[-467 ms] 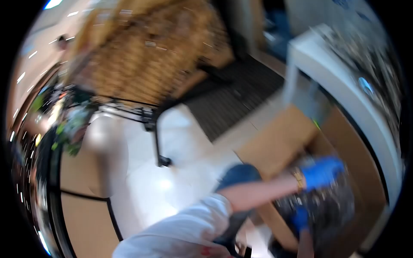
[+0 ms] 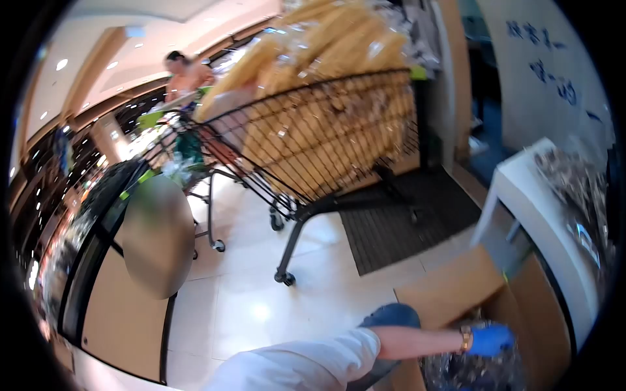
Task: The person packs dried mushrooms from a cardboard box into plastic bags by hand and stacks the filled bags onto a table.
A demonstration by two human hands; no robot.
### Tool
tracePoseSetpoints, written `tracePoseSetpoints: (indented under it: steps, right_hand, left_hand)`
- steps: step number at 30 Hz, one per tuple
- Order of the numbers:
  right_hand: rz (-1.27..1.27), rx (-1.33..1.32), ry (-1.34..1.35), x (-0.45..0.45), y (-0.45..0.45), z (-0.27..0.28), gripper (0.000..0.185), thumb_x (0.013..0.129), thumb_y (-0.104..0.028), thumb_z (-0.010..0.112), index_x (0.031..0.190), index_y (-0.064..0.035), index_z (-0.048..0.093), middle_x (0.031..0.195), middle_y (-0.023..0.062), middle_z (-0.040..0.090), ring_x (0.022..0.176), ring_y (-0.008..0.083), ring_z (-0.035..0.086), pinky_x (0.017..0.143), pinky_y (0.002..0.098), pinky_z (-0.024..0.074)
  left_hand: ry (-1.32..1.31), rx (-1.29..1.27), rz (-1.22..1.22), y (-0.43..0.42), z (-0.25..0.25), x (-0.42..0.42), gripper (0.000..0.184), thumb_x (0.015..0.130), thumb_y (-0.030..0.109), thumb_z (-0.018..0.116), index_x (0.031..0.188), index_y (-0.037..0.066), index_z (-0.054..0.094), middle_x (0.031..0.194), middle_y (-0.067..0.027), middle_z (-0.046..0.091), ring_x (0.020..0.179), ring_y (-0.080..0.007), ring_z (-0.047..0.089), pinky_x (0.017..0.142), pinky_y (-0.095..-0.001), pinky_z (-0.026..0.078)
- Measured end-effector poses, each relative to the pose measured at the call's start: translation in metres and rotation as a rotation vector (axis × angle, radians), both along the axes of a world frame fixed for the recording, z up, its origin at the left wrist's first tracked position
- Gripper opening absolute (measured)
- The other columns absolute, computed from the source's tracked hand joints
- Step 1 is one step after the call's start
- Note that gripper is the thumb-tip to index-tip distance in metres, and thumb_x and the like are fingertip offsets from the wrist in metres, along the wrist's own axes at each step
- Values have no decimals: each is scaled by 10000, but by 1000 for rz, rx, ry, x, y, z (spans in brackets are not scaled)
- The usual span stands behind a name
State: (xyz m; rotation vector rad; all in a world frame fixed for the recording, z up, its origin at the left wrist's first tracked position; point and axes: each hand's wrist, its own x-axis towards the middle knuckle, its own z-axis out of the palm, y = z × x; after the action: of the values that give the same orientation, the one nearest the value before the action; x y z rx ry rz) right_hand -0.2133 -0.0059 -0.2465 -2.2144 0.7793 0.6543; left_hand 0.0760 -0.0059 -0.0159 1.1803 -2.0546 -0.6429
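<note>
My left hand point(image 2: 492, 340), in a blue glove with a gold-coloured watch at the wrist, reaches into an open cardboard box point(image 2: 544, 326) at the lower right. It lies over clear plastic packaging with dark contents point(image 2: 473, 368). Its fingers blend together, so their grip is not clear. My right hand does not show.
A black wire cart point(image 2: 313, 150) piled with wrapped yellow goods stands ahead on pale tiles, beside a dark mat point(image 2: 417, 228). A white table point(image 2: 521, 182) holds packets at the right. Another person point(image 2: 186, 78) stands at the back left.
The view has swung up and left, so the cart and the other person show more fully. My left hand appears lower, still at the box. My right hand has left the view.
</note>
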Motion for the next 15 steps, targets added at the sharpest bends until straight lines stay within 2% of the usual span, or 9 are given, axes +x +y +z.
tracePoseSetpoints:
  steps: [4, 6, 8, 9, 10, 11, 13, 15]
  right_hand:
    - [-185, 159, -85, -12, 11, 95, 199, 774, -237, 625, 775, -42, 670, 728, 148, 647, 647, 256, 596, 603, 416, 474]
    - [-290, 91, -105, -14, 29, 153, 211, 760, -256, 641, 745, -49, 682, 694, 131, 656, 609, 236, 600, 582, 406, 476]
    - [-400, -110, -42, -17, 29, 204, 244, 727, -282, 652, 836, -64, 669, 755, 109, 664, 704, 240, 624, 632, 402, 479]
    - [-734, 0, -64, -18, 54, 232, 243, 744, -276, 643, 824, -47, 661, 763, 128, 664, 704, 240, 630, 626, 391, 480]
    - [-819, -57, -130, -21, 49, 249, 253, 778, -277, 633, 809, -26, 643, 738, 118, 651, 685, 184, 607, 621, 365, 472]
    - [-904, -53, -177, -29, 42, 259, 238, 828, -246, 627, 845, -9, 623, 702, 75, 605, 667, 108, 543, 615, 323, 456]
    - [-982, -73, -394, -19, 72, 304, 195, 866, -201, 627, 883, -8, 610, 704, 21, 557, 675, 68, 474, 613, 285, 436]
    - [-1010, -164, -514, -20, 77, 302, 161, 880, -160, 630, 919, -6, 605, 734, -11, 537, 680, 64, 458, 609, 270, 428]
  left_hand:
    - [-57, 29, -28, 7, 18, 8, 167, 776, 170, 576, 833, 25, 636, 861, -201, 624, 810, -382, 596, 722, -450, 481]
    - [-119, 73, -50, 13, 26, 11, 191, 797, 211, 578, 806, 33, 649, 843, -204, 625, 791, -385, 599, 708, -454, 485]
    - [-190, 68, -61, 9, 31, 4, 229, 818, 251, 579, 778, 41, 661, 826, -206, 626, 771, -388, 602, 693, -457, 488]
    - [-290, 87, -64, 22, 40, 1, 209, 822, 252, 574, 799, 63, 660, 832, -198, 627, 785, -381, 603, 712, -448, 492]
    - [-363, 35, -50, 11, 30, -2, 205, 819, 263, 578, 829, 76, 664, 839, -184, 631, 792, -375, 607, 728, -442, 493]
    - [-323, 7, -68, 1, 25, -6, 225, 816, 279, 579, 828, 71, 664, 832, -183, 630, 773, -382, 603, 717, -441, 490]
    - [-350, 162, -131, 21, 30, -4, 238, 822, 279, 573, 833, 60, 665, 826, -188, 627, 768, -387, 600, 704, -438, 486]
    - [-415, 214, -144, 29, 32, -4, 243, 835, 269, 555, 843, 53, 665, 824, -198, 621, 762, -394, 594, 692, -439, 481]
